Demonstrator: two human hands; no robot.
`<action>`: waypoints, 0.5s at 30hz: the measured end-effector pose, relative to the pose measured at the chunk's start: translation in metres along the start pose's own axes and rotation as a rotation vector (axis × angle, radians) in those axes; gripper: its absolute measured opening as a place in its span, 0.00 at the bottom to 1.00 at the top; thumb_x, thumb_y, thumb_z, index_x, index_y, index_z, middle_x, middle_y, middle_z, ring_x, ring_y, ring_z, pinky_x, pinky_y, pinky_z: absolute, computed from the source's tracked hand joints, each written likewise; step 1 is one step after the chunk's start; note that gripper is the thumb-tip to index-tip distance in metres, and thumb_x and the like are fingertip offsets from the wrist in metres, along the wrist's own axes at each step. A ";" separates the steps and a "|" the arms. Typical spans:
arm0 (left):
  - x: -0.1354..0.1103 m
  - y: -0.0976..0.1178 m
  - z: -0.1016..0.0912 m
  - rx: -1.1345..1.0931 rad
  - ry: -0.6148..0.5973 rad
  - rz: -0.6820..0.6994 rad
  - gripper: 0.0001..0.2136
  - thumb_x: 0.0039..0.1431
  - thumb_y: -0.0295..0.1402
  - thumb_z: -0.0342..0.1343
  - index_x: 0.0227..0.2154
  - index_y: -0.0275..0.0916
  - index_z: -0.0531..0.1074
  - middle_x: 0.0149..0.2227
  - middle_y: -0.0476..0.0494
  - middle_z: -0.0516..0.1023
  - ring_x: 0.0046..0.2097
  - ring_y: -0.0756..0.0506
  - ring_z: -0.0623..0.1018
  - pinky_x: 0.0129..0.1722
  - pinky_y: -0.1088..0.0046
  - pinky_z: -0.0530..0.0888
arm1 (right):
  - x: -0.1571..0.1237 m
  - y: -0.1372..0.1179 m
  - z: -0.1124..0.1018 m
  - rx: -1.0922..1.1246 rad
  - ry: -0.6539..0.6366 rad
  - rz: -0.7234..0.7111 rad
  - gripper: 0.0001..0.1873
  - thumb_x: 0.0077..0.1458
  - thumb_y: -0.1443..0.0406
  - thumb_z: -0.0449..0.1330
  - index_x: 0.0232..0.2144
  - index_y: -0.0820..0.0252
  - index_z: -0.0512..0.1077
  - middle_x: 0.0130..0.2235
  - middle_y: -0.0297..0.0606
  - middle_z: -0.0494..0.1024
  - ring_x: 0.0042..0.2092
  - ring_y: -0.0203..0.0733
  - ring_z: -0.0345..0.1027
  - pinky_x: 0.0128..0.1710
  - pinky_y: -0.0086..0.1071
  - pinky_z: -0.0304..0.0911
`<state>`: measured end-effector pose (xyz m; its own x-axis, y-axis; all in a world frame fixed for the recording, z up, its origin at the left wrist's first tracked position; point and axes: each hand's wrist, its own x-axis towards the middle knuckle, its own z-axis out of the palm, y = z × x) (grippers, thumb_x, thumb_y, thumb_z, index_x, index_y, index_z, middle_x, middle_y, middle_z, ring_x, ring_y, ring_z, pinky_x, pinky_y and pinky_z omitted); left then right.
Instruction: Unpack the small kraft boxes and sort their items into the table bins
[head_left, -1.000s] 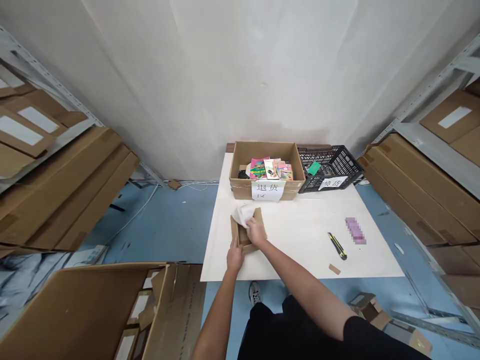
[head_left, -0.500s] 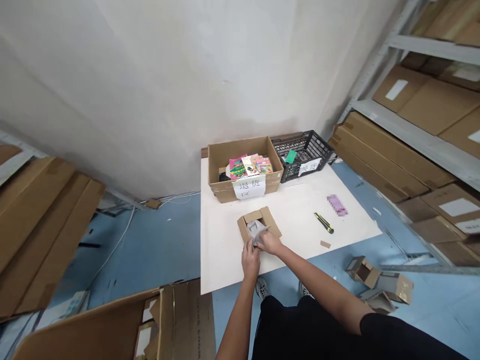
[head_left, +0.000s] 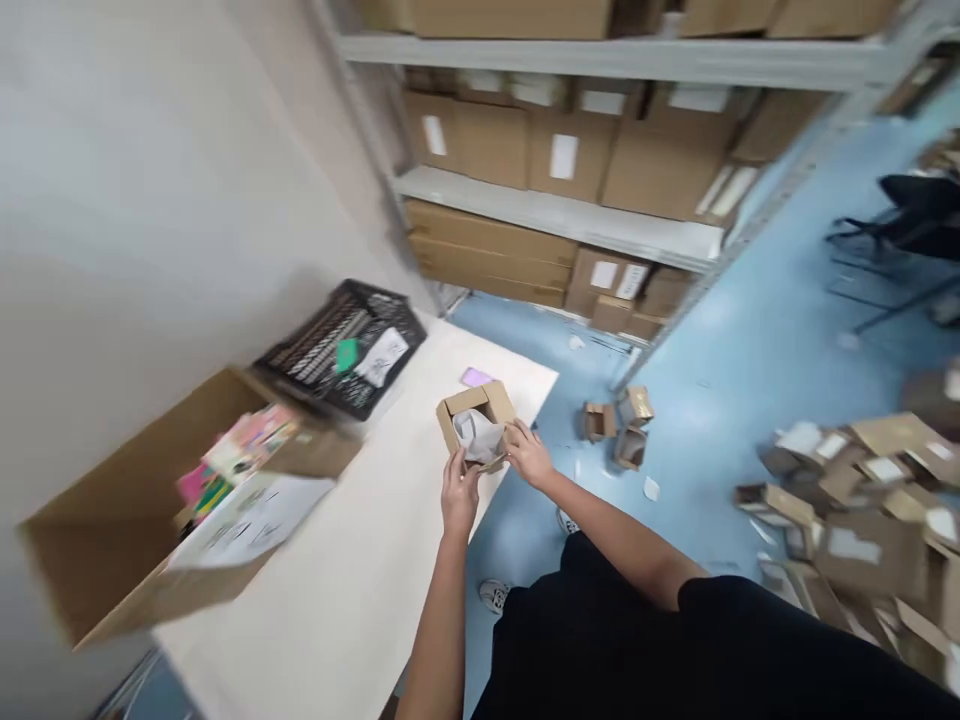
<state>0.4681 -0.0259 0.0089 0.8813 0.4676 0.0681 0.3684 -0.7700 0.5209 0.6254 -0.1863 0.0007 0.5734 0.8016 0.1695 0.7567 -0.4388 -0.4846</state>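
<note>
Shelving unit (head_left: 559,215) stacked with cartons well beyond both hands; blue floor (head_left: 720,345) stretching away to their right. View swung rightward over the last second. Small cardboard box (head_left: 501,402) now between the hands at the right end of the white table (head_left: 352,570), well apart from the large carton (head_left: 90,560) rather than just in front of it. Cannot tell whether resting or lifted. Left hand (head_left: 459,495) gripping the near-left rim; right hand (head_left: 529,457) gripping the near-right side, fingers just beside the pale paper (head_left: 478,437) lying inside. Judged from this: hold seemingly shifted from paper to box, contents kept in.

Surface: purple item (head_left: 476,377) just past the box from the hands. Black crate (head_left: 307,350) ahead and left of the left hand, large carton farther left, both blurred. Room: emptied small boxes (head_left: 598,422) on the floor beyond the right hand; cardboard heap (head_left: 855,545) well off to its right.
</note>
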 end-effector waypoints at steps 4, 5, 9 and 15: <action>0.082 0.101 0.069 0.015 -0.153 0.176 0.14 0.68 0.32 0.56 0.52 0.48 0.80 0.72 0.46 0.64 0.75 0.37 0.58 0.74 0.50 0.59 | -0.035 0.112 -0.063 -0.046 0.119 0.252 0.09 0.63 0.68 0.64 0.44 0.52 0.80 0.71 0.43 0.65 0.73 0.56 0.49 0.63 0.52 0.60; 0.098 0.128 0.086 0.012 -0.190 0.225 0.15 0.68 0.31 0.56 0.53 0.49 0.80 0.72 0.47 0.64 0.75 0.37 0.57 0.74 0.50 0.59 | -0.048 0.136 -0.079 -0.061 0.156 0.314 0.09 0.63 0.68 0.64 0.44 0.52 0.81 0.70 0.43 0.65 0.73 0.56 0.48 0.64 0.53 0.59; 0.143 0.231 0.151 -0.007 -0.313 0.428 0.16 0.69 0.29 0.53 0.52 0.49 0.81 0.74 0.48 0.62 0.76 0.35 0.55 0.73 0.47 0.59 | -0.103 0.214 -0.133 -0.135 0.282 0.544 0.10 0.64 0.68 0.62 0.44 0.53 0.81 0.71 0.44 0.63 0.74 0.58 0.45 0.65 0.53 0.58; 0.183 0.343 0.209 0.024 -0.370 0.608 0.20 0.65 0.23 0.53 0.53 0.47 0.81 0.74 0.46 0.60 0.76 0.34 0.55 0.69 0.47 0.64 | -0.149 0.295 -0.185 -0.173 0.303 0.789 0.20 0.62 0.71 0.58 0.53 0.54 0.79 0.73 0.44 0.59 0.76 0.61 0.39 0.68 0.56 0.52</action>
<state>0.8180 -0.2953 0.0226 0.9738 -0.2227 0.0452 -0.2180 -0.8591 0.4631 0.8216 -0.5103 -0.0092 0.9919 0.1044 0.0718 0.1251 -0.8971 -0.4237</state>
